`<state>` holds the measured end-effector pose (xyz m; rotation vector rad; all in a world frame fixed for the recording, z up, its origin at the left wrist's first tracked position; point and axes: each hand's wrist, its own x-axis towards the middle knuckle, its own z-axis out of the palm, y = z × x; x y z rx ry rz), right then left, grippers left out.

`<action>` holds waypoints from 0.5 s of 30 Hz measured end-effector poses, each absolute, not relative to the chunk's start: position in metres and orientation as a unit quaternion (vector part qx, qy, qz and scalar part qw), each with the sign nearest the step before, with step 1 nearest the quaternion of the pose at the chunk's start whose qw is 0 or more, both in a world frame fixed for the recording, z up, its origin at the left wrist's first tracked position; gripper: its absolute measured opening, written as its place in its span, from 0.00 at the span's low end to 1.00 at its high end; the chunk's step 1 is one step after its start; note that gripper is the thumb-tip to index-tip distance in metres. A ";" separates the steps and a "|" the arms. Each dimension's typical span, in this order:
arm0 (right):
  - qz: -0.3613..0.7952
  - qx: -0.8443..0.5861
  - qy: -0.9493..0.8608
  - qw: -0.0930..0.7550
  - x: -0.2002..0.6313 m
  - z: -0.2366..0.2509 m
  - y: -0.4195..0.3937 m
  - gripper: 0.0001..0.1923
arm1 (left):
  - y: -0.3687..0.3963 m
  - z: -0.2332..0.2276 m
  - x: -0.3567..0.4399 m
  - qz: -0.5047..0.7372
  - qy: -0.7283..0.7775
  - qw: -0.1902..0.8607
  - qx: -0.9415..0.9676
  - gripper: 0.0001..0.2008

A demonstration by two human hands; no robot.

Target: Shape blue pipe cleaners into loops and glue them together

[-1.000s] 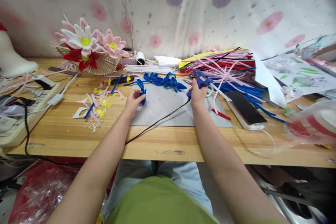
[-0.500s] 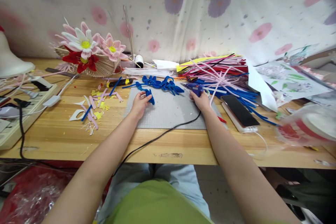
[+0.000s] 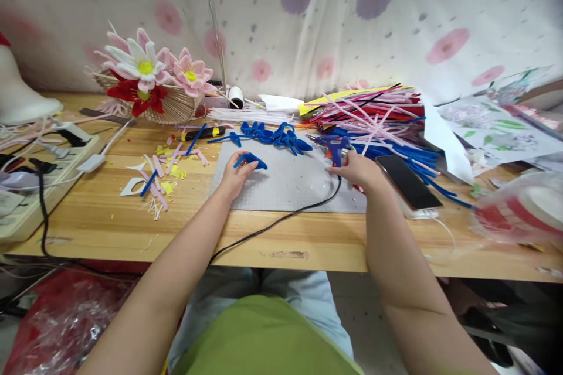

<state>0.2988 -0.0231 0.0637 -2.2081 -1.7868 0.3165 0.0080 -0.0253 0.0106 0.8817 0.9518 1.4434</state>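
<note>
My left hand [image 3: 238,177] pinches a blue fuzzy petal-like piece [image 3: 254,160] between thumb and fingers, above the left part of the grey cutting mat [image 3: 281,187]. At the mat's right side my right hand [image 3: 355,169] has its fingers across the lower end of the handle of a blue glue gun [image 3: 333,143]. The gun's nozzle points left, and its orange trigger shows. From the handle a black cord [image 3: 285,215] runs across the mat toward me. Behind, a blue fuzzy pipe-cleaner spray [image 3: 275,136] lies along the mat's back edge.
A bundle of coloured pipe cleaners [image 3: 373,108] and a phone [image 3: 409,181] lie to the right. Pink and yellow scraps [image 3: 165,176], a black-and-yellow cutter [image 3: 206,133], a fan with fuzzy flowers [image 3: 145,79] and a power strip [image 3: 53,187] occupy the left.
My right hand has shifted right and turned, uncovering more of the glue gun's handle. The blue piece in my left hand has tilted flatter. The view has shifted slightly.
</note>
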 end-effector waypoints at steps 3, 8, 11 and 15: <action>0.201 -0.639 -0.719 0.185 0.274 0.078 -0.030 0.17 | -0.026 0.010 0.011 0.604 0.388 0.566 0.406 0.22; 0.251 -0.458 -0.776 0.353 0.199 0.064 -0.022 0.11 | -0.026 0.011 0.014 0.588 0.397 0.552 0.438 0.22; 0.249 -0.412 -0.794 0.371 0.169 0.048 -0.017 0.09 | -0.027 0.012 0.013 0.587 0.398 0.542 0.451 0.22; 0.268 -0.412 -0.776 0.396 0.158 0.033 -0.018 0.04 | -0.030 0.016 0.014 0.579 0.405 0.537 0.461 0.22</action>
